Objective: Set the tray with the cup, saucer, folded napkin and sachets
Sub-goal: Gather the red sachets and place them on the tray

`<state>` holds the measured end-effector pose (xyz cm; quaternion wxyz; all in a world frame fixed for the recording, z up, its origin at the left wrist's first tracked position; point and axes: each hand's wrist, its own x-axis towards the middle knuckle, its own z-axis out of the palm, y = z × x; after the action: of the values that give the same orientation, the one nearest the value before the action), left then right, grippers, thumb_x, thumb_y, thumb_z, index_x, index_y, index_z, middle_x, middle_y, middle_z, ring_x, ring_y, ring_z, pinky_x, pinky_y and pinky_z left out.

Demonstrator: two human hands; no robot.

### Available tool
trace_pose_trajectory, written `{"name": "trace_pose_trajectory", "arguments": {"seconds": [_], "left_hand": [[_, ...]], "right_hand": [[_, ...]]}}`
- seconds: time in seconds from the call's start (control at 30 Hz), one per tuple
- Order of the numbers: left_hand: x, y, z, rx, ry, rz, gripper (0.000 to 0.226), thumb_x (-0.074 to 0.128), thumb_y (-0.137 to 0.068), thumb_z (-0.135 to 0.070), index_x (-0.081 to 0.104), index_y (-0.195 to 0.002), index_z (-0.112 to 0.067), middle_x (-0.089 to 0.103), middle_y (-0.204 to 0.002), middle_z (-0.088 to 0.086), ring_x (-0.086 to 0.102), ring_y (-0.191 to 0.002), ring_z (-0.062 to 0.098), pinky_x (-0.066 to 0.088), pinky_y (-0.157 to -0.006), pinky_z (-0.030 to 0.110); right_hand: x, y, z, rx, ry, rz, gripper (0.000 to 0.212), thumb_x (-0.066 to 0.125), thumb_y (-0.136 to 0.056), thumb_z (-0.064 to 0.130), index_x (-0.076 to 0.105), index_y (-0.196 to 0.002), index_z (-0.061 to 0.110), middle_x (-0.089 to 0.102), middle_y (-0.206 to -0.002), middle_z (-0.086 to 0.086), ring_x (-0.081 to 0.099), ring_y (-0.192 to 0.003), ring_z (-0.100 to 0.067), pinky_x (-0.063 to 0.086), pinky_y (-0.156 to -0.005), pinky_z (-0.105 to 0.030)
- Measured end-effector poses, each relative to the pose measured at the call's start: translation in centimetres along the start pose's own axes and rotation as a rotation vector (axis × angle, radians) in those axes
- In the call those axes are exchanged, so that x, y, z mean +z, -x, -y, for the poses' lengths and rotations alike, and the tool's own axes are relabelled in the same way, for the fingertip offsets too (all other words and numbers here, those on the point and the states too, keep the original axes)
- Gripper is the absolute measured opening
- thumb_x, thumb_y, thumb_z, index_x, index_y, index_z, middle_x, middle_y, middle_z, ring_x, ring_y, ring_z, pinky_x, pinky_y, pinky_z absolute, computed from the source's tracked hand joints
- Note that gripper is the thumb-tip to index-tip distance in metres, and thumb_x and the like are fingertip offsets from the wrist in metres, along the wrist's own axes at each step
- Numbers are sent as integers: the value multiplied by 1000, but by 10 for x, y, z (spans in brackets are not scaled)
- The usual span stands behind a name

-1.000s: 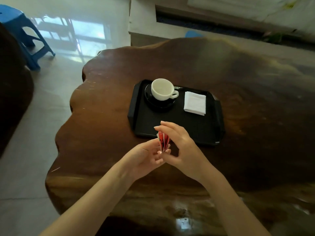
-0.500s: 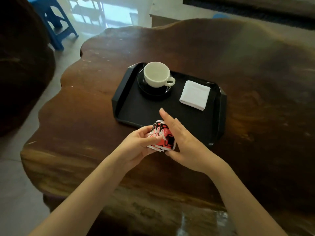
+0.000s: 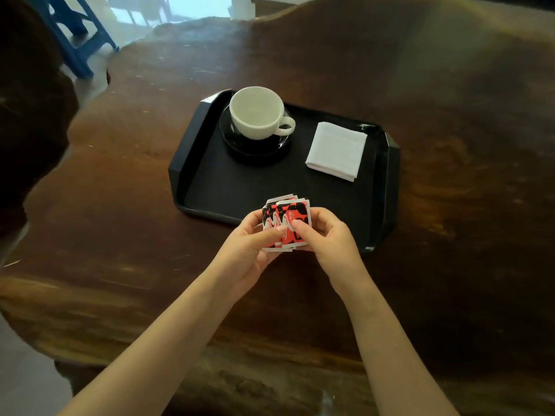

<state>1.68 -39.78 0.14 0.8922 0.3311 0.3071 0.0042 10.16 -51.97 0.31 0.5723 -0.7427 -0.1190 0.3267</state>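
A black tray (image 3: pixel 210 187) lies on the dark wooden table (image 3: pixel 450 85). On its far left part stands a white cup (image 3: pixel 255 114) on a black saucer (image 3: pixel 255 148), handle pointing right. A folded white napkin (image 3: pixel 336 150) lies on the tray's right part. Just over the tray's near edge, both hands hold a small stack of red, black and white sachets (image 3: pixel 292 214), face up. My left hand (image 3: pixel 249 250) grips the stack from the left with its thumb on top. My right hand (image 3: pixel 327 238) pinches it from the right.
The table has an irregular wavy edge on the left (image 3: pixel 75 139) and a thick near edge. A blue plastic stool (image 3: pixel 78 34) stands on the pale floor at the far left. A dark rounded mass (image 3: pixel 27 109) sits left of the table.
The sachets turned from edge-on to face up and now sit over the tray's near edge. My right hand went from fingers straight to curled round the stack. The view tilted down and closer.
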Motion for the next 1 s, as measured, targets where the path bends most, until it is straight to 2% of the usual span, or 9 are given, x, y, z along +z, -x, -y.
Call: {"name": "trace_pose_trajectory", "arguments": {"seconds": [0.17, 0.3, 0.53, 0.7, 0.87, 1.0], "left_hand": [[-3, -20, 4, 23, -74, -32, 27, 58, -86, -10, 60, -112, -12, 72, -98, 6, 70, -88, 16, 57, -70, 26], [-7, -34, 2, 87, -249, -127, 28, 62, -83, -13, 60, -111, -13, 72, -95, 2, 70, -82, 11, 55, -65, 20], [-19, -57, -15, 24, -223, -154, 29, 62, -83, -9, 60, -112, -10, 72, -100, 9, 72, -87, 18, 58, -66, 26], [-31, -72, -28, -32, -285, -129, 21, 51, -90, -6, 61, -109, -7, 73, -97, 13, 71, -88, 21, 59, -69, 29], [-41, -80, -38, -33, -349, -101, 22, 49, -91, -2, 63, -106, -8, 73, -95, 12, 71, -85, 20, 59, -68, 28], [-44, -84, -44, -31, -373, -110, 21, 50, -91, -4, 62, -107, -10, 73, -98, 12, 71, -89, 22, 59, -69, 29]], "right_hand": [[-3, -14, -11, 48, -92, -16, 13, 64, -86, 22, 61, -98, 27, 70, -95, 4, 69, -85, -6, 57, -66, -21], [0, -25, -17, 58, -135, -47, 13, 64, -85, 19, 61, -94, 28, 72, -92, 4, 69, -86, -6, 57, -68, -21], [3, -48, -21, 94, -168, -60, 12, 65, -85, 17, 62, -93, 25, 73, -88, 3, 71, -82, -8, 59, -69, -27], [-1, -62, -23, 129, -188, -71, 11, 62, -86, 12, 61, -91, 21, 72, -83, 3, 71, -76, -6, 58, -58, -23], [0, -69, -23, 163, -127, -73, 11, 60, -88, 12, 58, -90, 23, 70, -86, 4, 70, -74, -2, 58, -57, -23], [0, -74, -22, 171, -79, -63, 12, 61, -87, 14, 58, -91, 24, 70, -92, 2, 71, -78, -8, 58, -58, -24]]}}
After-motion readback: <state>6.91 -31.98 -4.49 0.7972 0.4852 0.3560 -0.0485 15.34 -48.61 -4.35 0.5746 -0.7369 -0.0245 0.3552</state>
